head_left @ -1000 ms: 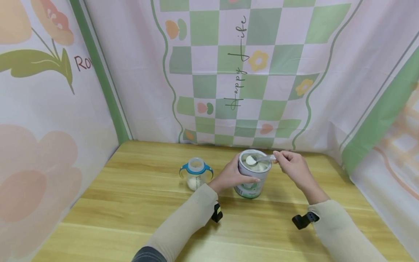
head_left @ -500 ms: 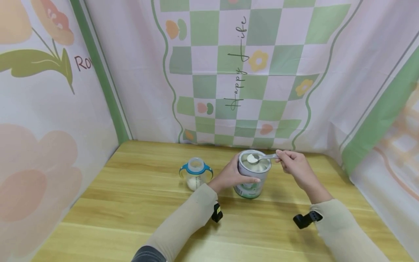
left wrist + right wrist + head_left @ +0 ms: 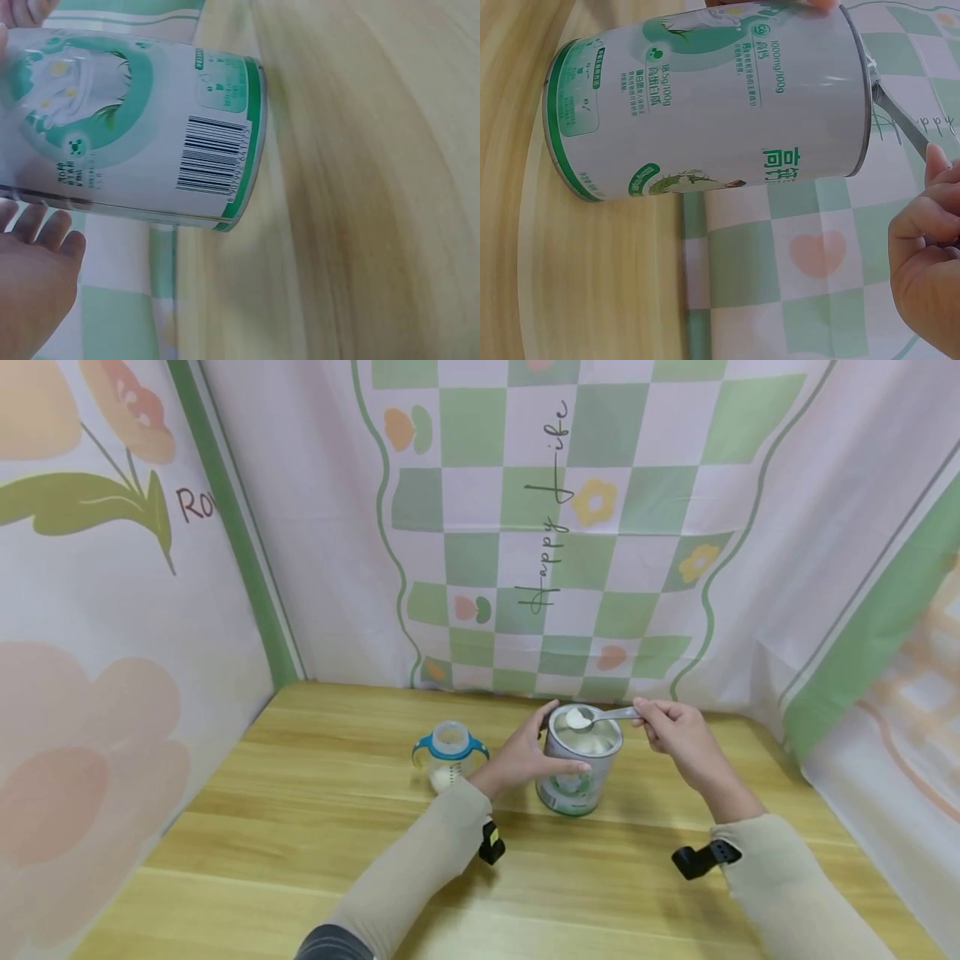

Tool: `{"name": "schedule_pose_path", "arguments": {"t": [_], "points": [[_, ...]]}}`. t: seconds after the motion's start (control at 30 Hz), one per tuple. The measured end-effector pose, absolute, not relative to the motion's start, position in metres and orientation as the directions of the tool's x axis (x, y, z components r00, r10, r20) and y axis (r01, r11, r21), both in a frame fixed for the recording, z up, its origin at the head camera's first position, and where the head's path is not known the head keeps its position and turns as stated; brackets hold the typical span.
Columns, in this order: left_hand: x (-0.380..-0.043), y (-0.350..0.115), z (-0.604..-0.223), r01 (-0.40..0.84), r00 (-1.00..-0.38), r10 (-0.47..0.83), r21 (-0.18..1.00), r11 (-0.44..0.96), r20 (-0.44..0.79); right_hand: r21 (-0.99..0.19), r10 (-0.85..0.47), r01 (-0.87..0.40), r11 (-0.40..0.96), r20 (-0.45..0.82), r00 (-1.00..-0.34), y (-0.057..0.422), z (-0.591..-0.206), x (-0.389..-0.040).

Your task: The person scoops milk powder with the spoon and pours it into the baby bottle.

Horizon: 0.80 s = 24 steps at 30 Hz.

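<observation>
An opened milk powder can (image 3: 570, 789) stands upright on the table, white with green print and a barcode. My left hand (image 3: 525, 756) is at its left side, fingers loosened; the left wrist view shows those fingers (image 3: 52, 229) fairly straight beside the wall of the can (image 3: 150, 127). Over the can's mouth my right hand (image 3: 678, 739) pinches the handle of a spoon (image 3: 618, 713), whose bowl carries a heap of white powder (image 3: 577, 718). In the right wrist view the spoon handle (image 3: 904, 120) slopes across the rim, gripped by the right hand (image 3: 930, 247).
To the left of the can, behind the left wrist, stands a baby bottle (image 3: 448, 752) with blue handles, uncapped, white powder inside. The wooden table (image 3: 300, 827) ends at a checked curtain (image 3: 592, 610) close behind the can.
The left hand has loosened from the can and shifted slightly left, fingers spreading. The right hand has drawn the loaded spoon slightly up and right, still over the can's mouth.
</observation>
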<state>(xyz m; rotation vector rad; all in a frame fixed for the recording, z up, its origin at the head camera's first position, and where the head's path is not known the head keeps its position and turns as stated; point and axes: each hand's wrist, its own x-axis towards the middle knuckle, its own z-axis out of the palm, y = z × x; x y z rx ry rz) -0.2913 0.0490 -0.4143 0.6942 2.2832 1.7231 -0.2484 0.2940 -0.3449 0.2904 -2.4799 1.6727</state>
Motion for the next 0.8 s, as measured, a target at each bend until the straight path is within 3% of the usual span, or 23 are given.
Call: {"name": "schedule_pose_path", "arguments": {"t": [0.3,0.8], "points": [[-0.289,0.037,-0.400,0.329,-0.836,0.522,0.916,0.230,0.169,-0.891,-0.092,-0.225,0.393,0.205,-0.974,0.290,-0.337,-0.248],[-0.290,0.008,-0.374,0.471,-0.811,0.521,0.825,0.311,0.267,-0.912,-0.136,-0.246,0.327,0.212,-0.968,0.266,-0.327,-0.253]]}}
